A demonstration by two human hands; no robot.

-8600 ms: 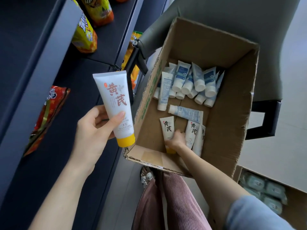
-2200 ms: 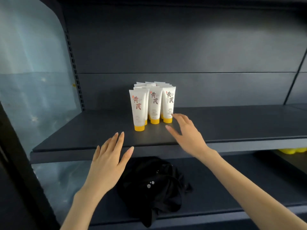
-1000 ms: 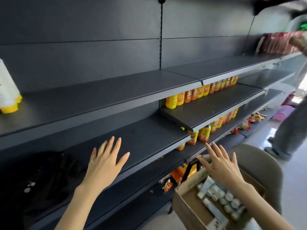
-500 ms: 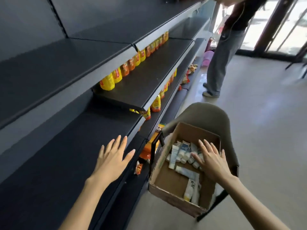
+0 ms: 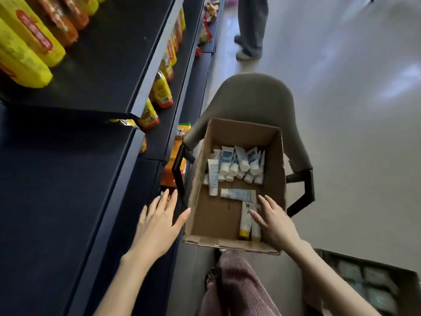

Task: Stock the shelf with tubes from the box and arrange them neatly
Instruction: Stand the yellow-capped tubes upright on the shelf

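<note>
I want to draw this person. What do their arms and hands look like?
Both forearms are bare, with no sleeve in view. The left hand and right hand wear no gloves, rings, watch or bracelet that shows.

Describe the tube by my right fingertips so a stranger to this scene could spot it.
Find the open cardboard box on the grey chair beside the dark shelving. In its near right corner, by the right hand, the yellow-capped tube is the left of two lying side by side. Unlike the blue-labelled tubes heaped at the far end, its cap is yellow.
</note>
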